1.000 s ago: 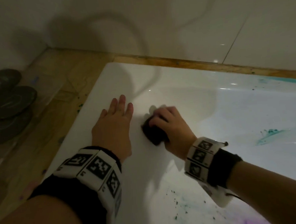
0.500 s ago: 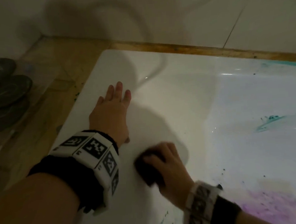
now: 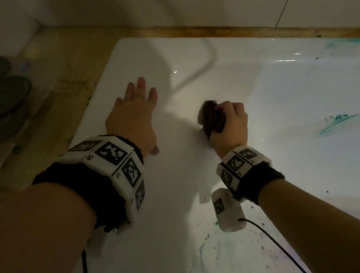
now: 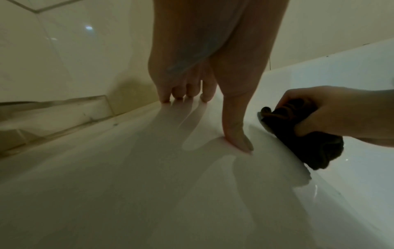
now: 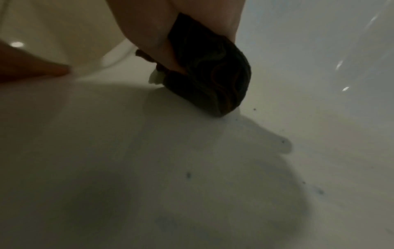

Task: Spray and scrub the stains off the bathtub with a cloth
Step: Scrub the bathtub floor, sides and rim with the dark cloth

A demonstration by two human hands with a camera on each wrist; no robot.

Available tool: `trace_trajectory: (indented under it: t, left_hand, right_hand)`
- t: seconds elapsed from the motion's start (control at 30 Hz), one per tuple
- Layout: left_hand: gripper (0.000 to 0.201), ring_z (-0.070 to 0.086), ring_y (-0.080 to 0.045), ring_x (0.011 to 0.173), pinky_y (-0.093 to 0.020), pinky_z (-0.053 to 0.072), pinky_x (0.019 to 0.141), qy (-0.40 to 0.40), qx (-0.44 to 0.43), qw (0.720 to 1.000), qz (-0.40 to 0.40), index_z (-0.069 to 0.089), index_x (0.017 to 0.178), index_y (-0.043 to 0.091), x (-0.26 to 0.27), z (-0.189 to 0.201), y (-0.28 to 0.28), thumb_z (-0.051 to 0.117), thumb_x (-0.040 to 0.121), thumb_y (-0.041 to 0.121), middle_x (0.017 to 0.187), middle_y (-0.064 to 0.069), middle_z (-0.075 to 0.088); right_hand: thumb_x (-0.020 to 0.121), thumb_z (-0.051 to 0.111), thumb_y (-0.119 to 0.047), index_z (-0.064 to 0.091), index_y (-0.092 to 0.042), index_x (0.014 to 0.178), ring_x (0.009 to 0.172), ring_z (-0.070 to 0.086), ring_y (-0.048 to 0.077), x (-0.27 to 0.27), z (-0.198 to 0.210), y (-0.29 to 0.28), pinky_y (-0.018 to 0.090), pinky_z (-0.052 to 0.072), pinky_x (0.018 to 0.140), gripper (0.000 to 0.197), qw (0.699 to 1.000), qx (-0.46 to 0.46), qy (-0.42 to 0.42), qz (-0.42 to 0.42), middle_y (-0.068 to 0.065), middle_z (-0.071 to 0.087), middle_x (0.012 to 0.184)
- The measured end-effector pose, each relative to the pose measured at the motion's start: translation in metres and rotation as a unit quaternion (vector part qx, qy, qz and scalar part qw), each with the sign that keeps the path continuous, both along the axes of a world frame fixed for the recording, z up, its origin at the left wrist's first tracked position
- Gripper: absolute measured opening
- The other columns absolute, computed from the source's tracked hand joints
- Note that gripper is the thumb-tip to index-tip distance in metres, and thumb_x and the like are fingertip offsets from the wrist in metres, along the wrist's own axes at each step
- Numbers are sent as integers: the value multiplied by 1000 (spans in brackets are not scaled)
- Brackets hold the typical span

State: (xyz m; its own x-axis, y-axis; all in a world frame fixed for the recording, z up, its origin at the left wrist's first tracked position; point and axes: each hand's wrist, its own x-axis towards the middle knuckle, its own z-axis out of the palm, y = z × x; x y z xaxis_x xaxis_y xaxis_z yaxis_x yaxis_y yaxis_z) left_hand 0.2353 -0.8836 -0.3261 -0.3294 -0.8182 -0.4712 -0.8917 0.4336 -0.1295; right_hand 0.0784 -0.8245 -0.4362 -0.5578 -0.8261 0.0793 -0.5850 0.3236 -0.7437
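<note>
My right hand (image 3: 229,122) grips a bunched dark cloth (image 3: 212,118) and presses it against the sloping inner wall of the white bathtub (image 3: 177,178). The same dark cloth (image 4: 302,134) (image 5: 209,75) shows in both wrist views, touching the tub surface. My left hand (image 3: 135,115) lies flat and spread on the tub's rim to the left of the cloth, fingertips (image 4: 204,97) and thumb down on the surface. A teal stain (image 3: 338,122) streaks the tub at right. More teal smears and dark specks (image 3: 213,246) lie below my right wrist. No spray bottle is in view.
A wooden ledge (image 3: 66,84) borders the tub on the left and along the back under the tiled wall (image 3: 209,5). Stacked dark round discs (image 3: 1,94) sit at far left. A cable (image 3: 271,238) trails from my right wrist unit.
My right hand has swept the cloth down towards me and then back up the tub wall, ending right of my left hand. The left hand has stayed flat on the rim.
</note>
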Motion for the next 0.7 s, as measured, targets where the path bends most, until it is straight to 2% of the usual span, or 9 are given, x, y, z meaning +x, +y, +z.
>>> trace_trajectory:
  t: [0.07, 0.13, 0.23, 0.3, 0.37, 0.43, 0.5, 0.57, 0.7]
  left_hand:
    - [128, -14, -24, 144, -38, 5, 117, -1, -6, 1000, 2, -15, 148, 18, -1, 0, 1, 82, 67, 35, 153, -5, -27]
    - [127, -13, -25, 144, -39, 7, 117, -8, -16, 1000, -2, -14, 148, 18, -3, 1, 1, 82, 67, 35, 153, -6, -26]
    - [125, -13, -25, 144, -39, 7, 117, -21, -19, 1000, -1, -15, 148, 18, -4, 2, 2, 81, 68, 35, 153, -5, -26]
    - [125, -13, -25, 144, -39, 8, 117, -28, -21, 999, -2, -15, 148, 19, -5, 2, 2, 80, 69, 36, 153, -5, -26]
    - [125, -13, -25, 144, -40, 8, 117, -31, -24, 999, -6, -15, 148, 18, -5, 2, 2, 80, 69, 36, 153, -6, -26]
    - [126, -12, -25, 144, -41, 9, 116, -27, -27, 999, -6, -14, 148, 18, -5, 1, 1, 81, 68, 36, 154, -6, -25]
    - [126, -12, -26, 144, -43, 10, 116, -24, -31, 999, -5, -13, 149, 17, -5, 1, 1, 81, 67, 35, 154, -6, -24]
    - [127, -11, -26, 144, -43, 11, 116, -27, -34, 999, -7, -13, 149, 17, -6, 0, 0, 82, 66, 36, 154, -7, -24]
    - [127, -11, -25, 144, -42, 10, 116, -28, -33, 999, -7, -13, 149, 18, -6, -1, 0, 81, 66, 37, 154, -6, -24]
  right_hand:
    - [62, 57, 2, 62, -2, 96, 94, 50, 37, 18, 3, 16, 37, 46, 80, 34, 990, -75, 52, 109, 18, 55, 108]
    - [53, 56, 0, 64, -4, 89, 84, 54, 38, 30, 1, 42, 37, 48, 74, 37, 965, -100, 91, 223, 17, 59, 100]
    - [58, 72, 0, 57, -16, 98, 96, 54, 30, 35, -18, 92, 33, 50, 77, 45, 922, -37, 100, 373, 6, 56, 110]
    - [69, 73, -5, 55, -18, 103, 101, 53, 25, 28, -31, 121, 31, 50, 82, 41, 915, 32, 74, 396, 5, 51, 116]
    - [84, 65, -12, 55, -9, 105, 85, 61, 23, 12, -34, 127, 30, 52, 74, 24, 948, 94, -17, 304, 15, 55, 106]
    - [87, 63, -13, 55, 0, 104, 73, 60, 13, -17, -33, 112, 20, 51, 71, 23, 983, 124, -37, 132, 16, 55, 97]
    - [83, 64, -9, 56, -1, 112, 92, 53, 15, -42, -39, 87, 14, 41, 93, 31, 995, 72, -57, -41, 15, 47, 116]
    - [81, 62, -8, 49, -4, 123, 105, 47, 22, -54, -41, 57, 16, 32, 101, 44, 989, 70, -74, -107, 14, 39, 129]
    - [78, 60, -4, 52, -10, 117, 110, 49, 35, -47, -53, 29, 41, 42, 98, 40, 982, 134, -96, -97, 14, 45, 124]
